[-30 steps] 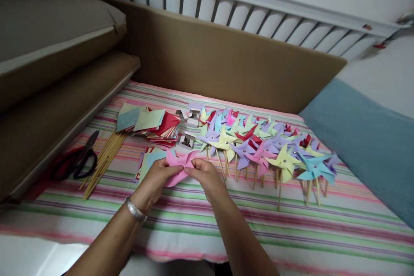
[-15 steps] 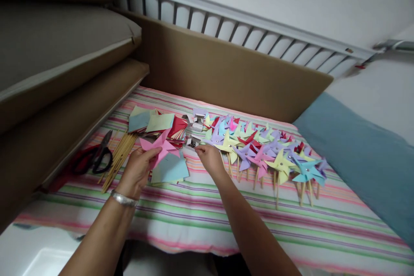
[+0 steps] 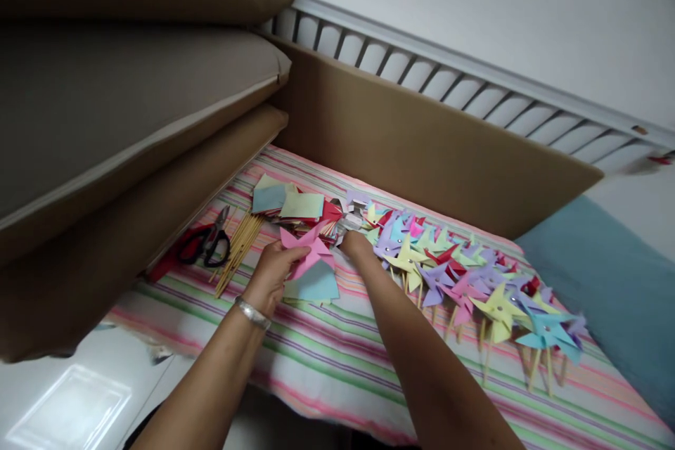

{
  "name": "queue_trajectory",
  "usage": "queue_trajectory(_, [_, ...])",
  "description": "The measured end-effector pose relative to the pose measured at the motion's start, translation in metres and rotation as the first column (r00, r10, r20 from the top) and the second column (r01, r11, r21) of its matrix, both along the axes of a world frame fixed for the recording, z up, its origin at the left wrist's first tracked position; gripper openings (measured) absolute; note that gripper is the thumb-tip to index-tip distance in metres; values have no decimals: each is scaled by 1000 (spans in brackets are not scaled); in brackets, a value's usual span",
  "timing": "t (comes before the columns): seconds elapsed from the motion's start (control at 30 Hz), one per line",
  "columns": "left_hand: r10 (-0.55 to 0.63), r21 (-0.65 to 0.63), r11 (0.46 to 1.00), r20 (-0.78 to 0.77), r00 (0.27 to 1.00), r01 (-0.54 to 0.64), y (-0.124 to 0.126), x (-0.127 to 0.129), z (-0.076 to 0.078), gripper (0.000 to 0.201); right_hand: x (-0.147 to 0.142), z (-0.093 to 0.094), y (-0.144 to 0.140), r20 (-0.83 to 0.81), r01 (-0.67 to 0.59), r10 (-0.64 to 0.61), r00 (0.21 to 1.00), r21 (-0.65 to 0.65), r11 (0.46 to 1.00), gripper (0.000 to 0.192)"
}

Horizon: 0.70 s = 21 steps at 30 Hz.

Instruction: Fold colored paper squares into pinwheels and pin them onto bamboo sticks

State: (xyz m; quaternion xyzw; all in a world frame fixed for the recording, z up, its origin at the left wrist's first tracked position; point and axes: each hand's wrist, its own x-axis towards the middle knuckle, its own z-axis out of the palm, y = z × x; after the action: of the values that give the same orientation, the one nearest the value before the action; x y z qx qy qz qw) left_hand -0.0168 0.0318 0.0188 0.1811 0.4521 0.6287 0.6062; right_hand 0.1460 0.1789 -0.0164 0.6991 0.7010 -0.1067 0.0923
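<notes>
My left hand [image 3: 274, 271] is closed on a pink paper pinwheel [image 3: 311, 253], thumb on top, held above a light blue paper sheet [image 3: 316, 285]. My right hand [image 3: 356, 246] reaches down at the small open boxes [image 3: 352, 219]; its fingers are hidden there, so what they hold cannot be seen. Left of the boxes lie stacks of coloured paper [image 3: 301, 205]. To the right, many finished pinwheels on sticks [image 3: 435, 285] lie in rows.
Scissors with black handles [image 3: 205, 242] and a bundle of thin wooden sticks [image 3: 240, 246] lie at the left on the striped cloth [image 3: 342, 337]. Stacked cushions [image 3: 131, 105] rise on the left. A brown board [image 3: 422, 133] stands along the back, before a white radiator [image 3: 448, 77].
The whole view has shifted, so things appear further right. My right hand has moved in to the boxes and its fingers have gone out of sight. The left still holds the pink pinwheel.
</notes>
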Motion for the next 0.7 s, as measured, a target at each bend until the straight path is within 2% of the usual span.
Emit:
queue_trajectory(0.23, [17, 10, 1000, 5, 1000, -17, 0, -3, -1, 21, 6, -5, -6, -14, -28, 29, 999, 60, 998, 27])
queue_trajectory(0.37, [20, 9, 1000, -18, 1000, -20, 1, -5, -4, 23, 12, 0, -14, -76, -32, 43, 996, 138, 990, 17])
queue_trajectory(0.43, [26, 7, 1000, -37, 999, -25, 1, -6, -5, 24, 18, 6, -22, -106, -32, 53, 993, 193, 981, 19])
queue_trajectory(0.57, [47, 11, 999, -74, 996, -46, 1, -7, -1, 24, 42, 12, -55, -155, -40, 87, 984, 286, 957, 28])
queue_trajectory(0.7, [34, 11, 999, -39, 999, -34, -1, -4, 2, 26, 67, 3, -100, -228, -147, 206, 952, 250, 957, 22])
